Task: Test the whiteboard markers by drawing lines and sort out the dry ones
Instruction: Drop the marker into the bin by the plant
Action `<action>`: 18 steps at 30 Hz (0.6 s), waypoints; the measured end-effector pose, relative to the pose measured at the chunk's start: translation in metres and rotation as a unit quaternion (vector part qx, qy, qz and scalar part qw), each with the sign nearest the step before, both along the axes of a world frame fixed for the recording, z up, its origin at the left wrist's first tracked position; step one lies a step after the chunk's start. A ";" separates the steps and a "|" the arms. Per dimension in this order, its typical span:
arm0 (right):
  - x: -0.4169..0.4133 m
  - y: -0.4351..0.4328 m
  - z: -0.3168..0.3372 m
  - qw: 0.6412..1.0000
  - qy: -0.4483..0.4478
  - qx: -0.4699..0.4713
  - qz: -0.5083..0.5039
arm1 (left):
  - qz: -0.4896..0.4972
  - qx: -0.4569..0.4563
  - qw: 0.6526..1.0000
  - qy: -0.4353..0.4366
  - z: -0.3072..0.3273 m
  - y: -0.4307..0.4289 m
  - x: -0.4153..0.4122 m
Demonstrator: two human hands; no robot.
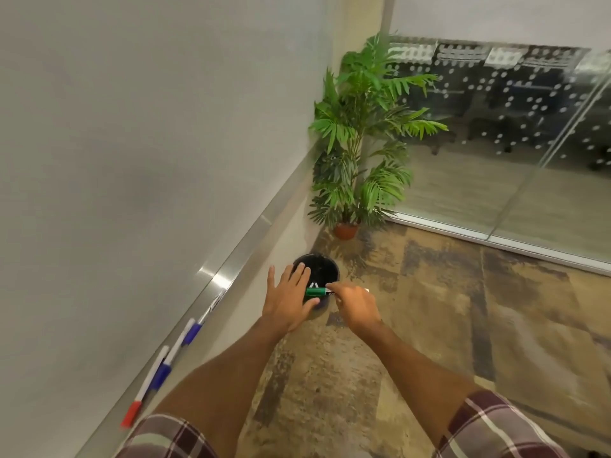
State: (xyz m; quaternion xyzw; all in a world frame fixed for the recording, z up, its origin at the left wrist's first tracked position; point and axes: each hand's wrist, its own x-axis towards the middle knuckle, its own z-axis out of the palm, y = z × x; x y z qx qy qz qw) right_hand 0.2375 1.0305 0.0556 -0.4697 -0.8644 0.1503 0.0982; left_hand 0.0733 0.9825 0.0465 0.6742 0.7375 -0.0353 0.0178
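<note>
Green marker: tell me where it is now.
Head view, centre: the green marker is pinched by the right hand, its cap touching the left hand, above the black bin.

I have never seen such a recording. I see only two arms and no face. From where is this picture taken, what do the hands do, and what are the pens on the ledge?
There is no machine here. A person wears one camera on the head, so you look down along their own arms. The right hand grips a green marker in its fingers. The left hand is open, with its fingers straight, and meets the marker's cap end. Both hands are over a round black bin on the floor. On the left is the whiteboard. Its metal ledge holds a red-capped marker, a near blue-capped marker and a far blue-capped marker. A potted plant stands in the corner.
</note>
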 end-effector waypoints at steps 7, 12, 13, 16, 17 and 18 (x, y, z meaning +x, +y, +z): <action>-0.019 0.109 -0.017 1.000 -0.014 0.002 0.006 | 0.007 -0.013 0.999 -0.037 -0.023 0.098 -0.019; -0.025 0.199 -0.040 0.999 -0.017 -0.008 0.041 | 0.047 -0.037 0.996 -0.067 -0.049 0.182 -0.025; -0.027 0.219 -0.043 0.998 -0.023 -0.012 0.052 | 0.057 -0.045 0.995 -0.072 -0.053 0.199 -0.026; -0.040 0.281 -0.059 0.996 -0.031 -0.032 0.077 | 0.087 -0.068 0.990 -0.084 -0.068 0.248 -0.031; -0.042 0.290 -0.061 0.996 -0.032 -0.034 0.080 | 0.091 -0.066 0.990 -0.087 -0.070 0.257 -0.033; -0.047 0.305 -0.067 0.995 -0.037 -0.042 0.086 | 0.099 -0.072 0.988 -0.093 -0.076 0.270 -0.036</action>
